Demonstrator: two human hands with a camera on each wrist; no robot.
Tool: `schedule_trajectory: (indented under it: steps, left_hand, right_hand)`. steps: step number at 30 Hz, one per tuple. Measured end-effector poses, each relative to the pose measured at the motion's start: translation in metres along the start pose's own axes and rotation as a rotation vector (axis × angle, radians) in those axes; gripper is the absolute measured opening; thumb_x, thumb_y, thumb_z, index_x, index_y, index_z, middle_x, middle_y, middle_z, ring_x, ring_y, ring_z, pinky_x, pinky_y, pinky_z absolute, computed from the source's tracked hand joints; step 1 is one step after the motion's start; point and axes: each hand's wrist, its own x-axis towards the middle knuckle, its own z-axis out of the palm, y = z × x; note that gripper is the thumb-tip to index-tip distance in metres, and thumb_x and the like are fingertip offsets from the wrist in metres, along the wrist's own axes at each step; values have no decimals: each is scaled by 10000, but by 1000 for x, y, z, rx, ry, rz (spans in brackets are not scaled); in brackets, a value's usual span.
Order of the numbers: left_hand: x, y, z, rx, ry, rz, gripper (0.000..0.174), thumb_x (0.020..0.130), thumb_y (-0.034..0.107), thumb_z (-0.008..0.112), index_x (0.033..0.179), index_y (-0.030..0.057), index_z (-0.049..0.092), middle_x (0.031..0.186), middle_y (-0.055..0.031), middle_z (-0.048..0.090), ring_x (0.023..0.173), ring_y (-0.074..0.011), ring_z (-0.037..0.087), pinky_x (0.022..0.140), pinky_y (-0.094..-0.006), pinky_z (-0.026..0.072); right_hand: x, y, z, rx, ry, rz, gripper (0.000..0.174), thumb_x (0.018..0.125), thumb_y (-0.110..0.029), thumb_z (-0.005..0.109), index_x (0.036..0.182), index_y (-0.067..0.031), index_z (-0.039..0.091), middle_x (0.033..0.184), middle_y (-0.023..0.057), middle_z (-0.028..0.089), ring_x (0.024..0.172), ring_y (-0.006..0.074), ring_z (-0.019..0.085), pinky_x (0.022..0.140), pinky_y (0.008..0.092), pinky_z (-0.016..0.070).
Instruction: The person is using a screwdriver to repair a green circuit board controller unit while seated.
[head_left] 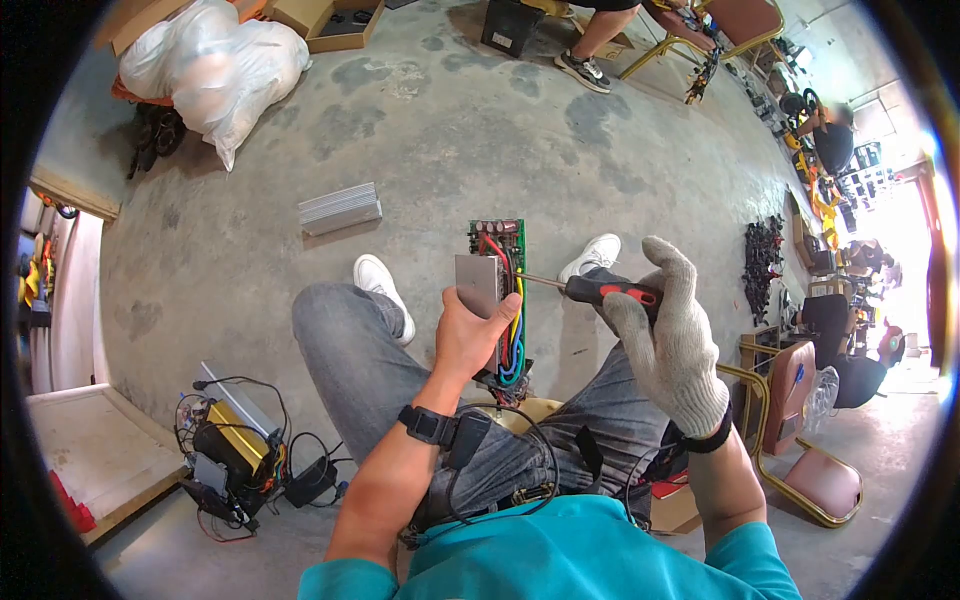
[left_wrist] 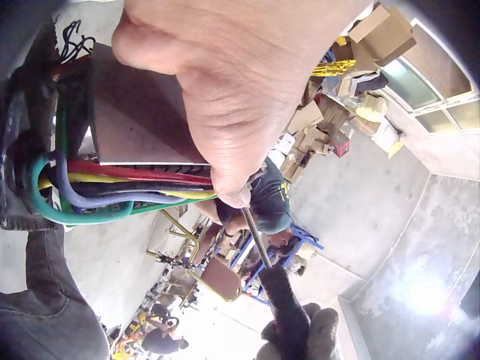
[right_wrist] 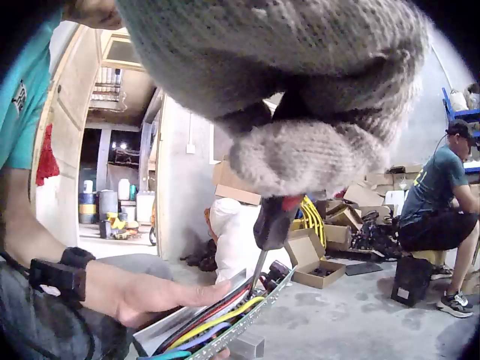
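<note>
My bare left hand grips a long green circuit board with a flat metal plate along its side. The board stands over my lap, and its red, black, yellow and blue wires run lengthwise. My left thumb lies along the edge by the wires. In a knitted glove, my right hand holds a screwdriver by its black and red handle. Its thin shaft reaches in among the board's parts beside my left thumb; the tip is hidden there.
A ribbed aluminium housing lies on the concrete floor ahead. At the left sits a pile of electronics with cables. White bags stand at the back left, chairs at the right. Another person sits farther off.
</note>
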Motion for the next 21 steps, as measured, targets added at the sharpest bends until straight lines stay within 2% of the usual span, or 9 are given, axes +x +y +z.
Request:
schedule_trajectory:
  steps: [2, 5, 6, 10, 12, 16, 17, 19, 21]
  left_hand:
    - [0, 0, -1, 5, -2, -9, 1072, 776, 776, 813, 1264, -118, 480, 1133, -258, 713, 1059, -352, 731, 909, -419, 573]
    - [-2, 4, -3, 15, -6, -18, 996, 810, 719, 827, 1254, -109, 498, 1135, -213, 692, 1040, -287, 700, 899, -384, 565]
    - [-2, 6, -2, 20, -6, -18, 920, 844, 662, 840, 1244, -100, 517, 1137, -166, 672, 1022, -221, 668, 892, -348, 557]
    - [-1, 3, -1, 25, -7, -12, 940, 836, 681, 836, 1247, -103, 519, 1130, -165, 670, 1023, -225, 668, 892, -346, 556]
    - [0, 1, -1, 1, -8, 0, 1086, 773, 785, 809, 1265, -124, 476, 1132, -256, 708, 1062, -347, 727, 913, -415, 571]
    - [1, -1, -1, 15, -7, 0, 1093, 773, 785, 809, 1269, -129, 473, 1134, -251, 706, 1067, -340, 724, 918, -410, 569]
    - [1, -1, -1, 8, -17, 0, 1094, 774, 785, 809, 1271, -130, 473, 1134, -250, 706, 1066, -337, 724, 916, -408, 569]
    - [2, -2, -1, 2, -29, 0, 1095, 774, 784, 809, 1273, -130, 472, 1134, -250, 707, 1064, -335, 724, 915, -406, 570]
    - [1, -2, -1, -24, -26, -3, 1087, 776, 781, 810, 1273, -126, 474, 1136, -248, 707, 1061, -333, 725, 910, -403, 571]
  right_hand:
    - [2, 1, -1, 5, -16, 31, 669, 909, -6, 769, 1467, 4, 401, 1069, 187, 666, 933, 324, 729, 844, 393, 582]
    - [5, 9, 0, -57, 24, -296, 657, 934, -53, 779, 1475, -2, 409, 955, 158, 689, 881, 319, 737, 798, 389, 583]
    - [2, 9, 0, -52, 21, -198, 652, 929, -44, 775, 1469, -6, 411, 1004, 166, 681, 892, 315, 737, 798, 383, 583]
    - [1, 0, -3, -2, -20, 87, 634, 925, -26, 763, 1456, -11, 418, 1064, 180, 668, 914, 316, 738, 805, 376, 585]
    - [2, -1, -5, 3, -27, -42, 637, 931, -31, 761, 1464, -11, 412, 1085, 184, 664, 919, 319, 737, 809, 377, 585]
    - [5, 8, -1, -25, -13, -253, 651, 927, -21, 753, 1475, -11, 403, 1111, 174, 654, 949, 311, 727, 839, 384, 584]
    - [4, 5, -3, -25, -12, -252, 651, 927, -21, 753, 1475, -11, 403, 1111, 174, 654, 949, 311, 727, 839, 384, 584]
    - [2, -4, -8, -5, -131, 184, 665, 911, 6, 736, 1477, -9, 388, 1197, 177, 616, 1033, 306, 709, 893, 386, 577]
    - [2, -2, -5, 15, -86, 42, 648, 923, -2, 732, 1476, -5, 393, 1162, 177, 633, 1020, 311, 713, 900, 392, 576]
